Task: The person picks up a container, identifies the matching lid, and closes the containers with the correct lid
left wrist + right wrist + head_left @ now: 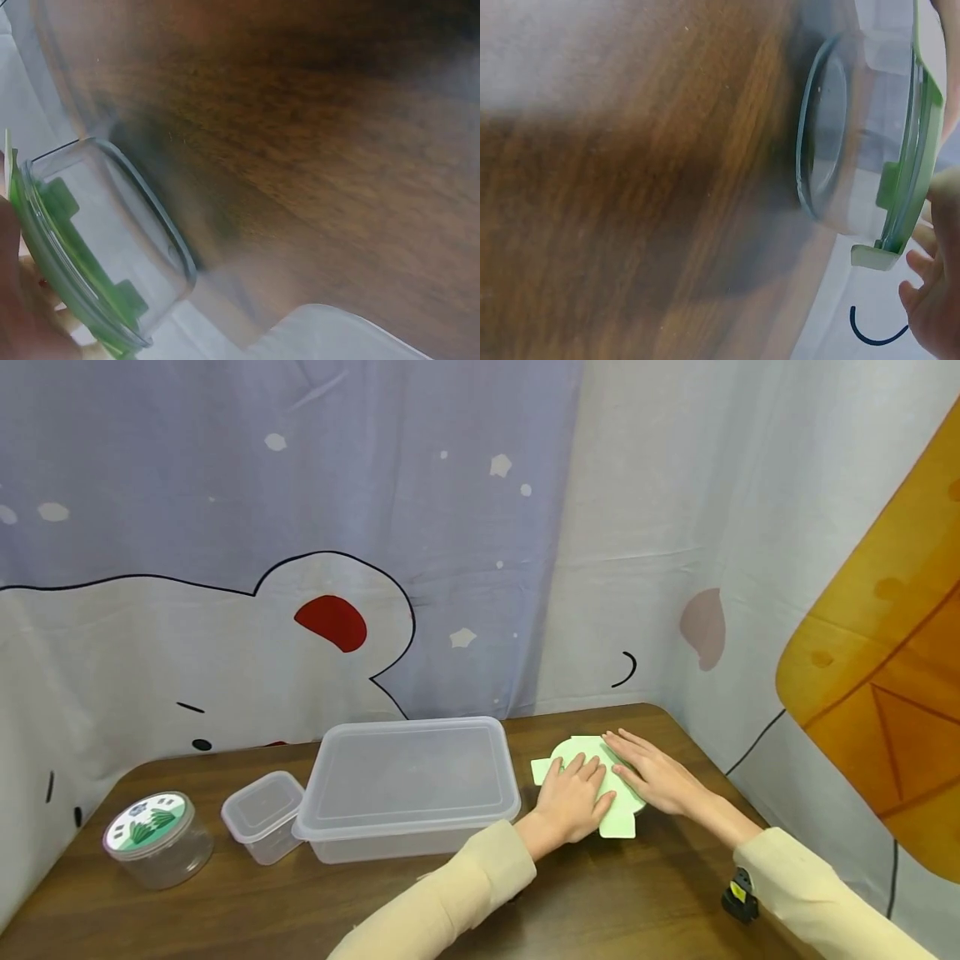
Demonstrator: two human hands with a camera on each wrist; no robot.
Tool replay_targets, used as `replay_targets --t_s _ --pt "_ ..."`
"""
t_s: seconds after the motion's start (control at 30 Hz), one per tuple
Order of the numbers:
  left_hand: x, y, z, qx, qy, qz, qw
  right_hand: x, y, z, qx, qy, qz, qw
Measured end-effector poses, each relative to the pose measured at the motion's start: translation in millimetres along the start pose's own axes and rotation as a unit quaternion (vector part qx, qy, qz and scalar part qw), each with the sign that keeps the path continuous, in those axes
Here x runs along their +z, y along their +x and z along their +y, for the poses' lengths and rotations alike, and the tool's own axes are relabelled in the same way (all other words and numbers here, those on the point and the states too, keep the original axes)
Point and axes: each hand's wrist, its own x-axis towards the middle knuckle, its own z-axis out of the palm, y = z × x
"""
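A pale green lid (585, 747) with side flaps lies on a clear glass food container (877, 127) on the wooden table. My left hand (567, 806) rests on the lid's left and front part with its fingers extended. My right hand (652, 777) lies on its right side, fingers straight and pointing to the far left. In the head view, the front flap (619, 823) and the left flap stick out from the rim. The container's glass wall (127, 240) shows under the lid in the left wrist view. The hands hide part of the lid.
Left of the hands stands a large lidded plastic box (408, 777). Beyond it are a small lidded plastic box (264, 810) and a round clear jar (161, 843) with a green and white label on top. A printed curtain (465, 543) hangs behind the table (247, 910).
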Motion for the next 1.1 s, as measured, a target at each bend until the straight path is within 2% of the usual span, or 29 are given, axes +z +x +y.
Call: replay_targets --t_s 0.1,0.2,0.43,0.63,0.8,1.1 --pt "-0.1 -2.5 -2.0 0.003 -0.012 -0.028 0.9995 1.3 3.6 2.1 -0.003 0.014 -0.020 1.000" --pt "-0.8 -3.0 -5.1 0.010 -0.015 -0.036 0.9992 1.8 6.0 3.3 -0.010 0.028 -0.041 0.999" --pt "-1.4 -7.0 -11.7 0.018 0.004 0.014 0.9997 3.9 6.5 4.5 -0.038 0.038 -0.058 0.997" --pt "0.5 -12.5 -14.5 0.021 -0.002 0.026 0.9994 6.8 7.2 1.2 -0.066 0.049 -0.054 0.995" --pt "0.4 -20.3 -15.0 0.028 -0.019 0.040 0.9986 5.4 10.5 -0.4 -0.064 0.044 -0.066 0.995" --pt "-0.6 -29.1 -17.3 0.095 -0.022 0.054 0.9938 9.8 9.5 3.6 -0.036 0.076 -0.096 0.992"
